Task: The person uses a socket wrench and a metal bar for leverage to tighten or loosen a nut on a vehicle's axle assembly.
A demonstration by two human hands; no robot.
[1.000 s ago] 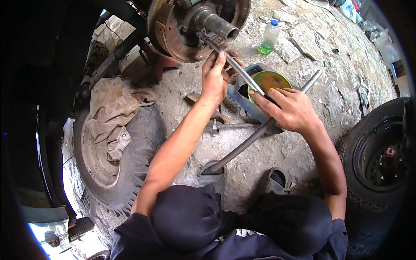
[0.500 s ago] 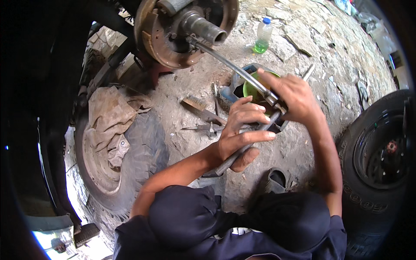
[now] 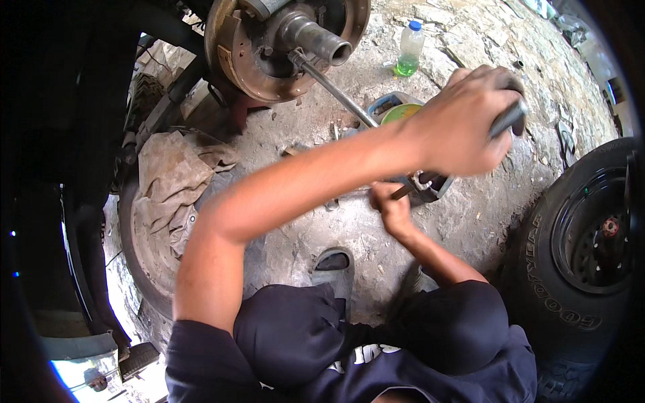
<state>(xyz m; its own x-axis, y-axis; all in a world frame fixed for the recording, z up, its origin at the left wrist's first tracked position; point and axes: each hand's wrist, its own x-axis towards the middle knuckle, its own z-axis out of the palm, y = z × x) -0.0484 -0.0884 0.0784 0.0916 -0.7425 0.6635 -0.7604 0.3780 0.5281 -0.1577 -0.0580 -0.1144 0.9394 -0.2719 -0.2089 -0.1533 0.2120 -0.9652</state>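
A rusty brake hub [image 3: 235,47] with a bare axle stub hangs at the top. A long metal rod [image 3: 336,91] slants from it down to a ring-shaped fitting [image 3: 433,188]. My right hand [image 3: 392,209] grips the rod's lower end just beside that fitting. My left hand [image 3: 463,124] is raised above it, closed around a dark metal bar [image 3: 508,119], of which only a short stub shows past my fingers. My left forearm crosses the middle of the view and hides part of the rod.
A tyre on a black rim [image 3: 571,269] stands at the right. Another tyre lies at the left under a dirty cloth [image 3: 175,181]. A bottle of green liquid [image 3: 409,48] and a blue tray with a green bowl [image 3: 400,111] sit on the stony ground. My sandalled foot [image 3: 334,265] is below.
My left hand left the hub end of the rod, took the dark bar, and has swung it up and to the right. My right hand moved from the bar to the rod's lower end.
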